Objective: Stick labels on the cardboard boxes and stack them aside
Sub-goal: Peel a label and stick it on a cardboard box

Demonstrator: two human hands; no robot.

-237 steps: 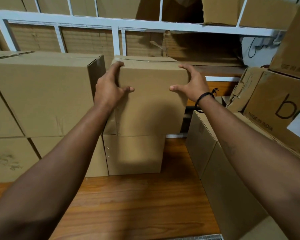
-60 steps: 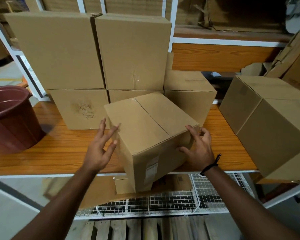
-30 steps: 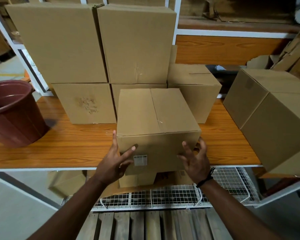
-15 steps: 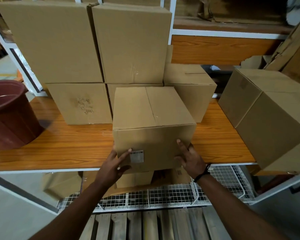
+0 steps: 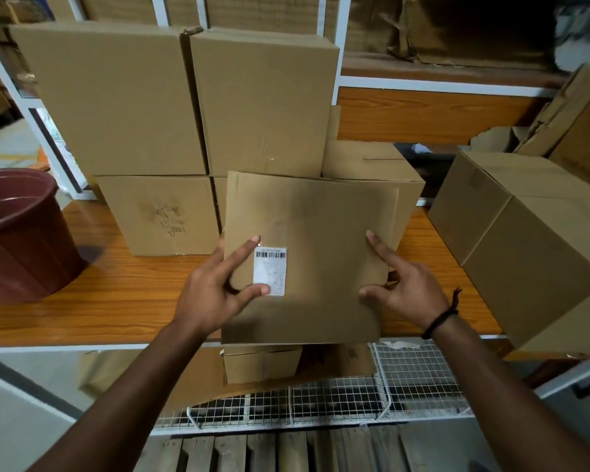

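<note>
A brown cardboard box (image 5: 321,226) is tipped up toward me above the front edge of the wooden shelf (image 5: 109,301). Its near face carries a small white barcode label (image 5: 269,270) at the lower left. My left hand (image 5: 215,291) grips the box's left edge, with forefinger and thumb touching the label's corners. My right hand (image 5: 402,287) holds the right side, forefinger lying flat on the face. Behind it stands a stack of cardboard boxes (image 5: 184,107), two rows high.
A dark red plastic bucket (image 5: 17,233) sits on the shelf at the left. A large box (image 5: 539,240) fills the right end. A smaller box (image 5: 372,161) stands behind the held one. Below are a wire-mesh rack (image 5: 321,403) and flattened cardboard.
The box was turned square to me, then lifted and tipped so its labelled side faces up at me. Both hands shifted from under its front edge onto its sides.
</note>
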